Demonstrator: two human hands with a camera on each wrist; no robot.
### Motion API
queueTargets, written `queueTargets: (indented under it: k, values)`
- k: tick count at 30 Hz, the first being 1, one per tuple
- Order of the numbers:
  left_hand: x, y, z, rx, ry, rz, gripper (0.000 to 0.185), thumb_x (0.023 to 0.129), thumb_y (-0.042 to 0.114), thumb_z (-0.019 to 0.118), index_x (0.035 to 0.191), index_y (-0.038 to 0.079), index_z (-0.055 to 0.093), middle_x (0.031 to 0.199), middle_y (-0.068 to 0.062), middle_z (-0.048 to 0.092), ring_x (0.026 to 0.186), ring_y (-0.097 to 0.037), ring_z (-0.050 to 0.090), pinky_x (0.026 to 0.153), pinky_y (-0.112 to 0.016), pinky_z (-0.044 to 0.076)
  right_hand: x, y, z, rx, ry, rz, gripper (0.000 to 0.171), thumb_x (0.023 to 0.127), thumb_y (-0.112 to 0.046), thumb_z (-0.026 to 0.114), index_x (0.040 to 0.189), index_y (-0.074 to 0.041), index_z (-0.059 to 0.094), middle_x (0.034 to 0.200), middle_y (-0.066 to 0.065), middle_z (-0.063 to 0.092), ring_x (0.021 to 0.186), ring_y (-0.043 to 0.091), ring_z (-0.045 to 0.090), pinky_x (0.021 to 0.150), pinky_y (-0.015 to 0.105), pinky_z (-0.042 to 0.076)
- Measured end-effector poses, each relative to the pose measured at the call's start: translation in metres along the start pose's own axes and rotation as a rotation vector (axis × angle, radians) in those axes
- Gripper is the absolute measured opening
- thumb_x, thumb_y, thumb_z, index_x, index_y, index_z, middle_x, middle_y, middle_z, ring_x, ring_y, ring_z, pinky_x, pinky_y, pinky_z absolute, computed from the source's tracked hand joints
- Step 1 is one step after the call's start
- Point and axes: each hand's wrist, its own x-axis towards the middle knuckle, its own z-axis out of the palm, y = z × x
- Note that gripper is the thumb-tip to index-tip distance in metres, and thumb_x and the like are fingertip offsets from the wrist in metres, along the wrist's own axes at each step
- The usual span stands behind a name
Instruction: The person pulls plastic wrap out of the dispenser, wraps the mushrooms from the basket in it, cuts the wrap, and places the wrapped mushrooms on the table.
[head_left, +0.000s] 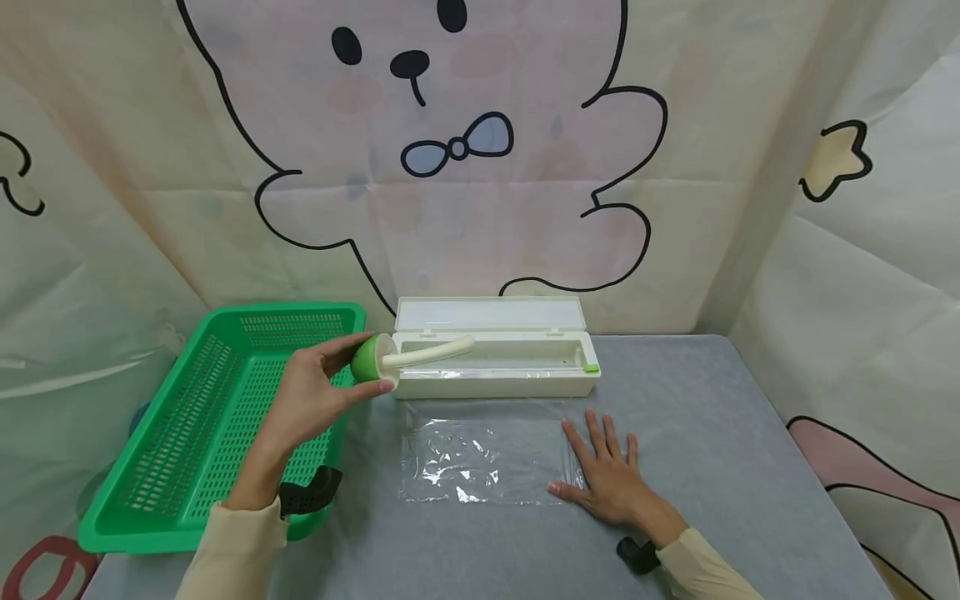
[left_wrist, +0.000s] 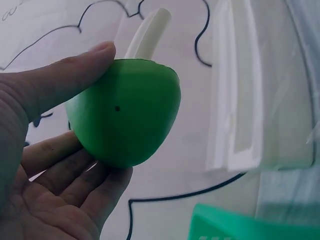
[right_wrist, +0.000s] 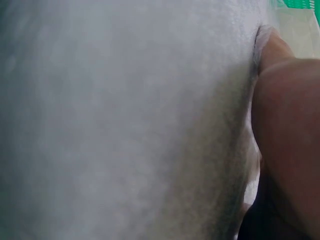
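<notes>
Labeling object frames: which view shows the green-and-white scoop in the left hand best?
Head view: the whole scoop, green end and white handle, shows in the left hand. The left wrist view shows only its green end close up, plus part of the handle. The right wrist view shows none of it.

Green perforated plastic basket (head_left: 225, 400). Cream rectangular plastic dispenser box (head_left: 495, 358) with a green end tab. Green-headed tool (head_left: 371, 358) with cream handle. Transparent plastic film sheet (head_left: 480, 454). Grey fabric tabletop (head_left: 712, 417).
</notes>
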Motion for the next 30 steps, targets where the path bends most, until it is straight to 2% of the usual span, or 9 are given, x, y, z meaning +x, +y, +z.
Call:
queueTargets:
  k: [3,9,16,23,30]
  values:
    - [0.001,-0.001,0.013,-0.038,-0.017,0.007,0.067,0.078,0.021,0.091,0.136,0.004,0.063,0.134,-0.012,0.063,0.124,-0.028,0.062,0.095,-0.028,0.054,0.0,-0.001,-0.001,-0.004,-0.01,0.005,0.106,0.086,-0.077,0.057,0.162,-0.012,0.024,0.166,0.027,0.0,0.15,0.05,-0.008,0.109,0.075,-0.012]
    - [0.002,-0.005,0.036,-0.048,-0.035,0.03,0.066,0.076,0.014,0.092,0.133,-0.002,0.063,0.132,-0.017,0.064,0.121,-0.032,0.064,0.098,-0.04,0.053,-0.001,-0.001,-0.001,0.008,-0.002,-0.008,0.104,0.087,-0.074,0.06,0.162,-0.011,0.024,0.166,0.028,0.001,0.15,0.051,-0.007,0.109,0.075,-0.012]
    - [0.002,-0.007,0.062,-0.082,-0.071,-0.003,0.066,0.075,0.015,0.093,0.133,0.001,0.064,0.134,-0.016,0.063,0.124,-0.033,0.061,0.1,-0.042,0.052,0.0,0.002,0.001,0.013,0.009,-0.012,0.105,0.086,-0.075,0.059,0.162,-0.012,0.024,0.166,0.027,0.002,0.15,0.051,-0.007,0.109,0.076,-0.012]
    - [0.0,-0.013,0.088,-0.107,-0.116,-0.029,0.065,0.074,0.014,0.093,0.132,0.004,0.066,0.127,-0.011,0.067,0.118,-0.03,0.065,0.093,-0.042,0.056,-0.001,0.001,0.0,0.015,-0.008,-0.005,0.107,0.086,-0.079,0.055,0.163,-0.013,0.021,0.166,0.026,0.0,0.15,0.05,-0.01,0.109,0.074,-0.015]
    - [0.0,-0.028,0.113,-0.15,-0.153,-0.006,0.062,0.072,0.007,0.093,0.128,-0.001,0.067,0.122,-0.013,0.069,0.114,-0.029,0.067,0.094,-0.043,0.055,-0.001,0.003,0.003,0.005,0.009,0.0,0.106,0.086,-0.078,0.056,0.162,-0.013,0.024,0.166,0.026,0.001,0.15,0.05,-0.008,0.11,0.074,-0.013]
